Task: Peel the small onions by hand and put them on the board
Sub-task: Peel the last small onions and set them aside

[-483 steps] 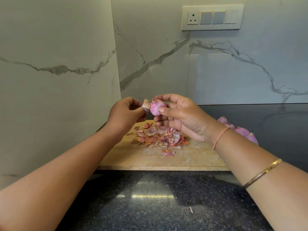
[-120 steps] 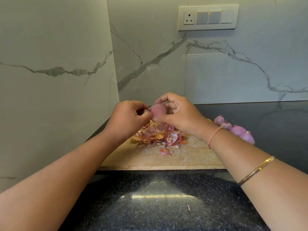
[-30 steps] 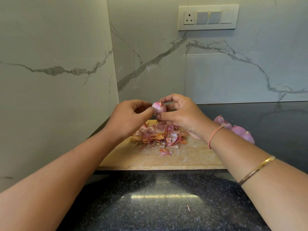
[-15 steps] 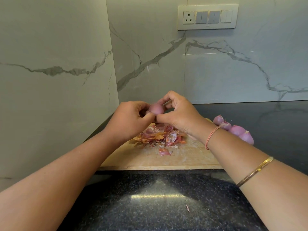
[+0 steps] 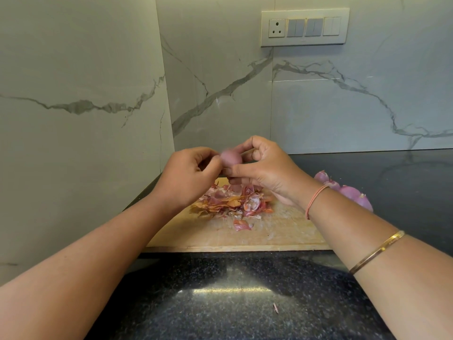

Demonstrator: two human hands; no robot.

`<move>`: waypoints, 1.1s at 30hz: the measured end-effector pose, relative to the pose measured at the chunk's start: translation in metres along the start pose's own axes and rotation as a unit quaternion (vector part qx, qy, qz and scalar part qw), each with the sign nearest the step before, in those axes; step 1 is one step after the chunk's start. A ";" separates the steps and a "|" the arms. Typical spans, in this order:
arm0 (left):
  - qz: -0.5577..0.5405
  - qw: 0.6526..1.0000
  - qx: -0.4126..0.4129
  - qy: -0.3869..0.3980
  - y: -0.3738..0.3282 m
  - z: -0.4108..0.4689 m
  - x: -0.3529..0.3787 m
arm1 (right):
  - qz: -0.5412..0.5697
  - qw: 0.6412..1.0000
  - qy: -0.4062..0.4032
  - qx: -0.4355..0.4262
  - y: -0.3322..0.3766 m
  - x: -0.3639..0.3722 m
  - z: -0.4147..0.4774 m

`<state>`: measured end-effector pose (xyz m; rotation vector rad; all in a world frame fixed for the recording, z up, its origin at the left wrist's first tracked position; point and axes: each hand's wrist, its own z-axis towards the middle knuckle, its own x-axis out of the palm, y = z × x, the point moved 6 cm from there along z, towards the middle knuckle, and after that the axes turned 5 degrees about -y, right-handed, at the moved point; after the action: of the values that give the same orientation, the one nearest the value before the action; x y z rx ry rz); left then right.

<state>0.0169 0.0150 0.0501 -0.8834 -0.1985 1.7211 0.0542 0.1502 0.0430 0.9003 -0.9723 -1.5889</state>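
A small pink onion [image 5: 231, 157], blurred by motion, is held in the air above the wooden board [image 5: 269, 234]. My right hand [image 5: 263, 168] grips it between thumb and fingers. My left hand [image 5: 188, 174] pinches at its left side with curled fingers. A heap of red and orange onion skins [image 5: 232, 201] lies on the board under the hands. Several peeled pink onions [image 5: 348, 190] sit at the board's right end, partly hidden behind my right wrist.
The board lies in a corner of a dark speckled counter [image 5: 245, 303], with marble walls at the left and back. A switch panel [image 5: 305, 27] is high on the back wall. One skin scrap [image 5: 275, 307] lies on the counter in front.
Over the last second the onion has been turned between my fingers, its orange end no longer showing. Both hands stayed together above the skin heap.
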 end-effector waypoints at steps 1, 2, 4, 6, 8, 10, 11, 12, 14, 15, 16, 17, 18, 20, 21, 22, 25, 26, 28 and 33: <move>-0.006 1.000 0.005 0.005 -0.001 -0.001 0.002 | 0.002 1.000 -0.004 -0.001 0.000 -0.001 0.000; -0.007 1.000 0.010 0.009 -0.002 -0.001 0.004 | 0.004 1.000 -0.006 -0.001 -0.001 -0.001 0.001; 0.007 0.999 0.029 0.012 -0.002 -0.001 0.005 | 0.009 1.000 -0.006 0.001 -0.001 -0.002 0.001; 0.033 0.998 0.056 0.010 -0.003 0.000 0.004 | 0.022 1.000 0.000 0.006 -0.001 -0.001 0.000; 0.061 0.994 0.085 0.010 -0.004 0.001 0.004 | 0.031 0.999 0.006 0.009 0.000 0.000 -0.001; 0.094 0.989 0.114 0.009 -0.006 0.001 0.005 | 0.037 0.999 0.008 0.011 0.000 0.000 -0.002; 0.108 0.986 0.125 0.006 -0.006 0.001 0.004 | 0.041 0.999 0.010 0.013 0.001 0.000 -0.002; 0.121 0.984 0.133 0.002 -0.007 0.001 0.003 | 0.044 0.999 0.012 0.013 0.000 0.000 -0.002; 0.144 0.979 0.143 -0.003 -0.007 0.002 0.002 | 0.041 0.999 0.019 0.012 0.001 0.000 -0.002; 0.156 0.977 0.146 -0.002 -0.007 0.002 0.003 | 0.037 0.999 0.022 0.010 0.001 0.000 -0.003; 0.168 0.975 0.147 0.000 -0.007 0.003 0.003 | 0.032 0.999 0.024 0.009 0.001 0.000 -0.003; 0.179 0.972 0.149 0.002 -0.006 0.003 0.003 | 0.026 0.999 0.026 0.008 0.001 0.001 -0.003; 0.186 0.971 0.152 0.002 -0.006 0.003 0.002 | 0.021 0.999 0.029 0.007 0.001 0.001 -0.003; 0.191 0.969 0.154 -0.002 -0.007 0.003 0.000 | 0.017 0.999 0.036 0.005 0.001 0.002 -0.004; 0.189 0.970 0.153 -0.006 -0.007 0.003 -0.001 | 0.020 0.999 0.040 0.004 0.002 0.002 -0.004; 0.183 0.972 0.149 -0.011 -0.006 0.003 -0.003 | 0.027 0.999 0.044 0.006 0.002 0.003 -0.004; 0.124 0.986 0.112 -0.019 -0.002 0.004 -0.003 | 0.065 0.995 0.064 0.027 0.000 0.004 -0.004; 0.096 0.991 0.089 -0.017 0.001 0.004 -0.002 | 0.076 0.994 0.073 0.037 -0.002 0.005 -0.004; 0.048 0.998 0.036 -0.006 0.008 0.004 0.001 | 0.095 0.991 0.084 0.048 -0.004 0.007 -0.004; 0.015 1.000 -0.001 0.009 0.010 0.003 0.001 | 0.111 0.988 0.085 0.067 -0.006 0.010 -0.003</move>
<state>0.0072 0.0133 0.0462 -0.9073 -0.1770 1.7414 0.0524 0.1410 0.0351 0.9680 -1.0291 -1.2508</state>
